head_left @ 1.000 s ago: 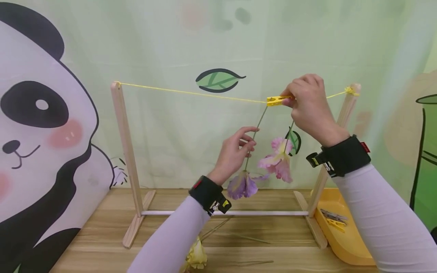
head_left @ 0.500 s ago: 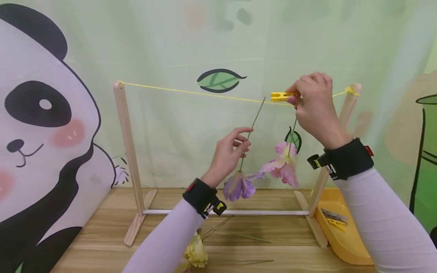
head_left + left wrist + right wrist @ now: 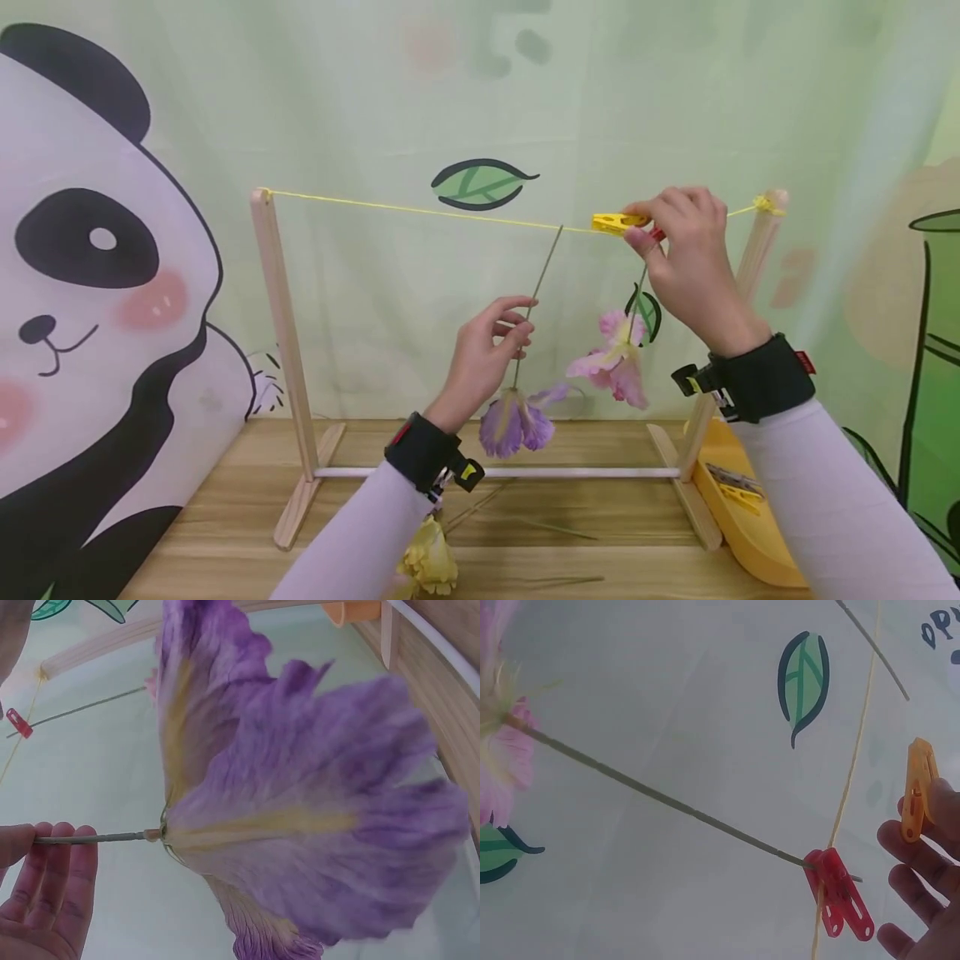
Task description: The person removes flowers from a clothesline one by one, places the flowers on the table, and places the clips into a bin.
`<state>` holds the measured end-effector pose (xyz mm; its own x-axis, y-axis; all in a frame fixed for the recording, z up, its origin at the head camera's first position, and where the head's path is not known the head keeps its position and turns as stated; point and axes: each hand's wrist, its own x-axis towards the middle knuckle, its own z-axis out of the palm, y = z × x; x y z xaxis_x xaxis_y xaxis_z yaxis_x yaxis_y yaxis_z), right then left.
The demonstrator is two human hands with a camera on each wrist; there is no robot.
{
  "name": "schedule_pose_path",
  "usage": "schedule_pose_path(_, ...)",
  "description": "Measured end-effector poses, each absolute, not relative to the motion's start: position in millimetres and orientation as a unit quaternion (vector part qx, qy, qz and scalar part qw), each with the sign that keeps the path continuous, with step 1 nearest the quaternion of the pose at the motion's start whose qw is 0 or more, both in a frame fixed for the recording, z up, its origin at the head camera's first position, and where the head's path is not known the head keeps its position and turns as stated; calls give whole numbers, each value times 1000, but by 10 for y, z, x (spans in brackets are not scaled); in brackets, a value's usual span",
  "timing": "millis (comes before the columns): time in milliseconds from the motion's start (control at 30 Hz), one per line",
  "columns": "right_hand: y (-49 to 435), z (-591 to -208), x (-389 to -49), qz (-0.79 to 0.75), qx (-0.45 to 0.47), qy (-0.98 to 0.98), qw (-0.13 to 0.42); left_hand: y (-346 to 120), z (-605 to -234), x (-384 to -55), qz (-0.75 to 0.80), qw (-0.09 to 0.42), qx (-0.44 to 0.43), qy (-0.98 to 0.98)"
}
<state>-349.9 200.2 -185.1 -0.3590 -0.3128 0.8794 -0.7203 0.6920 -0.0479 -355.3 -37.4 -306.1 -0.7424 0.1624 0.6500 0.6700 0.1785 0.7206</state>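
My left hand (image 3: 487, 350) pinches the stem of a purple flower (image 3: 516, 423), whose bloom hangs downward. The stem's bare tip reaches up to the yellow string (image 3: 420, 211). In the left wrist view, purple petals (image 3: 322, 802) fill the middle, with the fingers on the green stem. A yellow clothespin (image 3: 611, 223) is pinched between thumb and fingers of my right hand (image 3: 690, 262), close to the string; the right wrist view shows it apart from the string. Beside that hand, a red clothespin (image 3: 836, 896) clips the stem of a pink flower (image 3: 617, 362) to the string.
Two wooden posts (image 3: 281, 333) hold the string, joined low by a white rod (image 3: 585, 472). A yellow tray (image 3: 757, 542) with clothespins (image 3: 738, 492) stands at right. A yellow flower (image 3: 431, 558) and loose stems (image 3: 555, 529) lie on the wooden table (image 3: 225, 533).
The yellow clothespin has come off the string and the purple flower's stem. My left hand has moved left and slightly down with the purple flower.
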Motion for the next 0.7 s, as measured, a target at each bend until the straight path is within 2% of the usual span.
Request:
schedule_pose_path(467,2050,-2264,-3374,275,324,-775,468,-553,-3376,-3357,-593,233,-273,-721)
schedule_pose_path(700,2144,-2451,-3300,297,302,-777,465,-641,-3531,-3268,-564,260,-258,-740)
